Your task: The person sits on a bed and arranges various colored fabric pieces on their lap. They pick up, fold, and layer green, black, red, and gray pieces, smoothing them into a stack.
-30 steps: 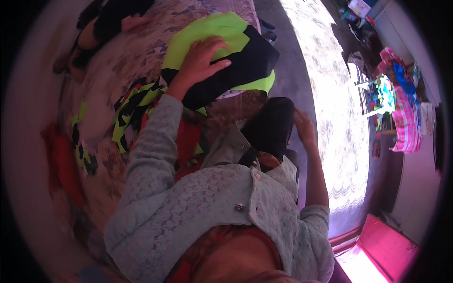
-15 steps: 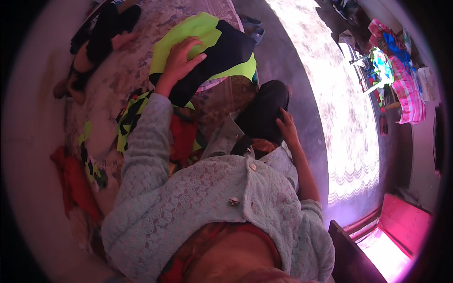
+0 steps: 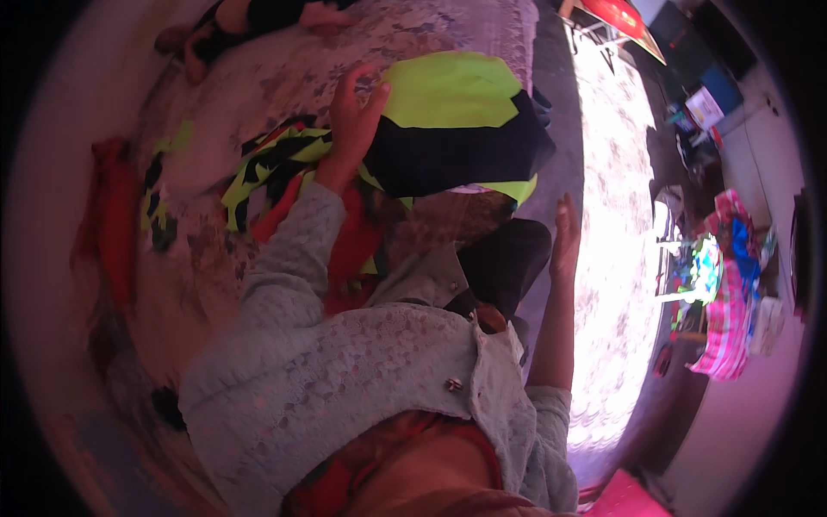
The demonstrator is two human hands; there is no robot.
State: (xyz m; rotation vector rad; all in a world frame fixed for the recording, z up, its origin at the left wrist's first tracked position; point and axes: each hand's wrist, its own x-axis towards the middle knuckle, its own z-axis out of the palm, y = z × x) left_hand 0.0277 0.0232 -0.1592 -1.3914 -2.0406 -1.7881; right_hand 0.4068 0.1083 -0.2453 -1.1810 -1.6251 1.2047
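A stack of cut fabric pieces, neon yellow-green (image 3: 450, 89) and black (image 3: 452, 157), lies in front of me, just past my knees. My left hand (image 3: 355, 121) is raised at the stack's left edge, thumb and fingers apart, with nothing in it. Whether its thumb touches the fabric I cannot tell. My right hand (image 3: 565, 234) is lifted to the right of my dark-trousered knee (image 3: 517, 258), fingers stretched out and holding nothing. A bit of white and pink shows under the near edge of the stack.
Black and neon fabric scraps (image 3: 276, 164) lie left of my left forearm, beside red cloth (image 3: 355, 246). Another red cloth (image 3: 116, 220) lies far left. A person's bare arm and leg (image 3: 233, 17) show at the top left. A pink checked cloth (image 3: 724, 332) hangs at right.
My left hand has come off the top of the fabric to its left edge. My right hand has risen from my knee. The view has turned, shifting the scene.
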